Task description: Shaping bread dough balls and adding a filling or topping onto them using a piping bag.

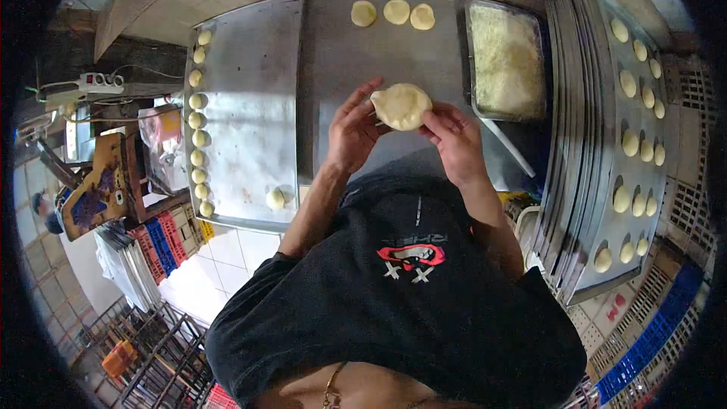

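Both of my hands hold one flattened round of pale dough [402, 105] above the steel worktable [341, 53]. My left hand [352, 130] pinches its left edge with the fingers pointing up. My right hand [453, 136] grips the right and lower edge. Three flattened dough discs [393, 13] lie in a row at the far side of the table. A metal tray of grated white filling [506, 60] stands just right of my hands.
A baking tray [250, 106] on the left carries a column of dough balls [198, 120] on its left edge and one ball [276, 198] near its front. Stacked trays [598, 144] with dough balls stand on the right. Crates and racks sit on the floor below.
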The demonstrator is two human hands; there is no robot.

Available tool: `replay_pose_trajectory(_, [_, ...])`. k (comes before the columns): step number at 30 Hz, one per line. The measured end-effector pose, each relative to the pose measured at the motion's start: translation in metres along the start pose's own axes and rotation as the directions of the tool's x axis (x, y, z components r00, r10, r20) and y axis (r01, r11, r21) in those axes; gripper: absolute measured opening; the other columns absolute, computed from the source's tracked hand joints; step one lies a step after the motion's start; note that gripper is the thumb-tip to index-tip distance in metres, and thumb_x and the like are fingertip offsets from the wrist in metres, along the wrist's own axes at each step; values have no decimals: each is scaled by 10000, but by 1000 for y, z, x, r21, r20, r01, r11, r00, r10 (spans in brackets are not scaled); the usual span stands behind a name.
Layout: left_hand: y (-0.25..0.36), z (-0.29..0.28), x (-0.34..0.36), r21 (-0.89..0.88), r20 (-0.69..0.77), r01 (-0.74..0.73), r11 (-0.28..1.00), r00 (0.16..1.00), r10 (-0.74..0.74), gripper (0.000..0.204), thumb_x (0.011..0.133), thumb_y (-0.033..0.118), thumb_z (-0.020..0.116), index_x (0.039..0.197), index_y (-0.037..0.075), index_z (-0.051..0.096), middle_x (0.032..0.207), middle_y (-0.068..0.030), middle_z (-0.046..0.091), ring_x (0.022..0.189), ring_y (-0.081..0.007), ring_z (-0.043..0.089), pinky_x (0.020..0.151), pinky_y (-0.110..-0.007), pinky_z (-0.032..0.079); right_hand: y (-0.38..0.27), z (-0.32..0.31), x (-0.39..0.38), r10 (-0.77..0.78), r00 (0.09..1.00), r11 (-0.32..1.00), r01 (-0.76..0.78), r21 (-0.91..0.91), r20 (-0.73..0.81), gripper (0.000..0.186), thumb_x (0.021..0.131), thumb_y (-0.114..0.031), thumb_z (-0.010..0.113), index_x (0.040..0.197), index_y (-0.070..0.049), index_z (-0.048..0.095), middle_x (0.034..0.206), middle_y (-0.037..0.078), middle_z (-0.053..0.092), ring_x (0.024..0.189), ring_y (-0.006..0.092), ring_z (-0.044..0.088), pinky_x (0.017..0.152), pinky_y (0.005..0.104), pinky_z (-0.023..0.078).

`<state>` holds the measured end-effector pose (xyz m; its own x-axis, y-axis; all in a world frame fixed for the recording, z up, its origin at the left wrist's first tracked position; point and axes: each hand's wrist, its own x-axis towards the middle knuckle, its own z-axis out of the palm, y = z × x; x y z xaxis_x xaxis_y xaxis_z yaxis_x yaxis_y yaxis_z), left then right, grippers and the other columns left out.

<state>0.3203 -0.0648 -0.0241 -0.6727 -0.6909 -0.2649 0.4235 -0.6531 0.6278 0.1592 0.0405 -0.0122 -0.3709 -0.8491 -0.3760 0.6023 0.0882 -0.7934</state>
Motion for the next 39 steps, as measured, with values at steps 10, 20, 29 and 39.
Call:
replay_pose_trajectory(10, [-24,75,-55,463,181,-364,808,931,316,541,997,212,533,1446,-25,346,1517,-159,335,1375,-250,375,1132,-369,289,-8,15,-36,-685,727,466,495,-734,55,372,731,-63,826,1055,32,670,984,124,637,868,201,657,740,298,539])
replay_pose_trajectory(20, [-14,57,-44,-17,85,-296,955,951,296,401,945,203,642,1268,-18,559,1189,-81,637,1070,-184,609,964,-343,471,-46,38,-72,-390,916,827,395,-401,99,503,794,26,754,1261,55,571,1158,132,641,1067,178,613,931,282,487])
replay_pose_trajectory(29, [45,75,-56,637,470,-507,580,852,229,589,864,260,724,1343,-19,527,1390,-216,516,1280,-300,505,1056,-376,389,-67,12,-74,-342,913,786,407,-465,221,336,747,-6,810,1053,16,672,953,64,671,890,124,652,786,247,538])
replay_pose_trajectory(39, [21,64,-72,381,176,-187,905,976,127,347,883,125,682,1210,13,661,1258,-107,521,1151,-209,499,988,-340,399,-85,16,-74,-352,772,529,631,-568,529,336,661,2,855,967,1,716,912,76,655,819,120,641,728,238,522])
